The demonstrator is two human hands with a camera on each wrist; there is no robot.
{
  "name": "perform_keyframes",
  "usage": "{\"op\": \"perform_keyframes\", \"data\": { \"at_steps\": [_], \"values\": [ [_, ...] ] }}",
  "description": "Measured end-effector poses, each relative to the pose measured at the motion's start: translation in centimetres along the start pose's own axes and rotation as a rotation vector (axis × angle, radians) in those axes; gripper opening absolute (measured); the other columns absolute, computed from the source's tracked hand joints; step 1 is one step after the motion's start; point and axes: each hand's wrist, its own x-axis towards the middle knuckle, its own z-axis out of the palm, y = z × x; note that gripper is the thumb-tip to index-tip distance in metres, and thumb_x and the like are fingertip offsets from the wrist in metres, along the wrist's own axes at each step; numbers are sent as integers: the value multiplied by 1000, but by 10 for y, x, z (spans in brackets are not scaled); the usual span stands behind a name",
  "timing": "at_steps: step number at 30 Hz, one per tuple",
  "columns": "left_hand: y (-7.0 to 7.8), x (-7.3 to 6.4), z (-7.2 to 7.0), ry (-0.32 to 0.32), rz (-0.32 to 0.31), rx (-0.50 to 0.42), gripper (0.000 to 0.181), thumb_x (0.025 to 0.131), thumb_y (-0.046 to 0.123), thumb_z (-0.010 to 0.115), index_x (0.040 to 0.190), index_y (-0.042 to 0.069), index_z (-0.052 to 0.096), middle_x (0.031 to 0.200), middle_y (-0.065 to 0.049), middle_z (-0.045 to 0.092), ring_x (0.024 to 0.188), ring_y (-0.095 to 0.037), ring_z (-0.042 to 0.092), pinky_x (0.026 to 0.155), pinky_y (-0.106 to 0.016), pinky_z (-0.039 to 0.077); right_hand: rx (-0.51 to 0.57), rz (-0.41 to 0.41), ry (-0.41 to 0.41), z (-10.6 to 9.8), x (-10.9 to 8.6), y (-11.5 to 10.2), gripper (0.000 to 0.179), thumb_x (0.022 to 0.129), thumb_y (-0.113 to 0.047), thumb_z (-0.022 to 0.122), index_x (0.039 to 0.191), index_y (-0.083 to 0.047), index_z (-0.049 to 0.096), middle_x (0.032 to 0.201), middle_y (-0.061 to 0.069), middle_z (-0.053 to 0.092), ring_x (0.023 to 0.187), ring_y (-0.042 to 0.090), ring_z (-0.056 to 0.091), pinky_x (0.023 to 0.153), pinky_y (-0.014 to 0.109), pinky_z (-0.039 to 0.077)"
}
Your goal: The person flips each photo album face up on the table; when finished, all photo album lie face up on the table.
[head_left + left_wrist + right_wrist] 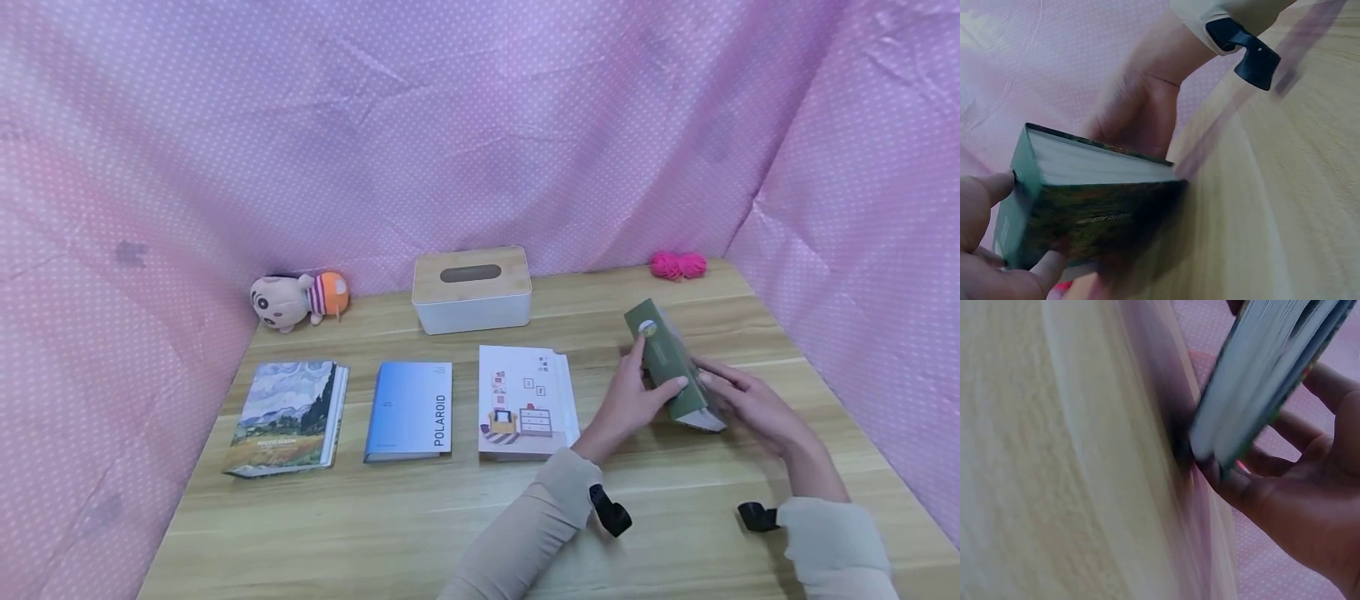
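Note:
At the right of the head view, a thick green photo album [665, 360] is held tilted, its spine up and its lower end close over the table. My left hand [628, 398] holds it from the left, with the thumb and a finger against the spine. From the right, my right hand [753, 410] grips the other cover near the page edges. The left wrist view shows the dark painted cover [1100, 215] and white page block. In the right wrist view, the thumb lies at the pages [1235, 394] and the fingers spread behind the cover.
Left of the hands lie a white album with a room drawing [517, 400], a blue POLAROID album [411, 408] and a landscape-painting album [285, 417]. Behind them stand a tissue box [472, 304], a plush toy [288, 300] and pink yarn [678, 265]. Pink dotted cloth [480, 133] borders the table.

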Motion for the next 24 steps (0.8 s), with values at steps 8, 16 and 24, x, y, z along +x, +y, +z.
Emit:
{"op": "perform_keyframes", "data": {
  "at_steps": [8, 16, 24],
  "values": [
    [-13, -2, 3, -4, -118, -61, 85, 87, 48, 66, 154, 27, 17, 150, 0, 37, 124, -7, 48, 95, -22, 47, -191, 68, 46, -1, 2, -2, 72, 99, -45, 46, 153, -6, 17, 155, 29, 14, 138, 50, 19, 94, 15, 40],
    [-19, -2, 6, 35, -144, -1, 77, 88, 50, 63, 151, 28, 26, 139, -2, 44, 108, -5, 53, 82, -18, 50, -245, 85, 57, -3, 4, -1, 79, 98, -46, 48, 153, -4, 10, 156, 29, 9, 139, 52, 15, 110, 46, 33],
    [-23, -3, 7, 77, -186, 32, 66, 90, 45, 63, 148, 30, 35, 135, -6, 46, 100, -9, 52, 77, -19, 50, -254, 98, 68, -1, 5, -2, 86, 95, -46, 53, 153, -2, 7, 154, 33, 6, 138, 55, 13, 106, 67, 21]
  ]
}}
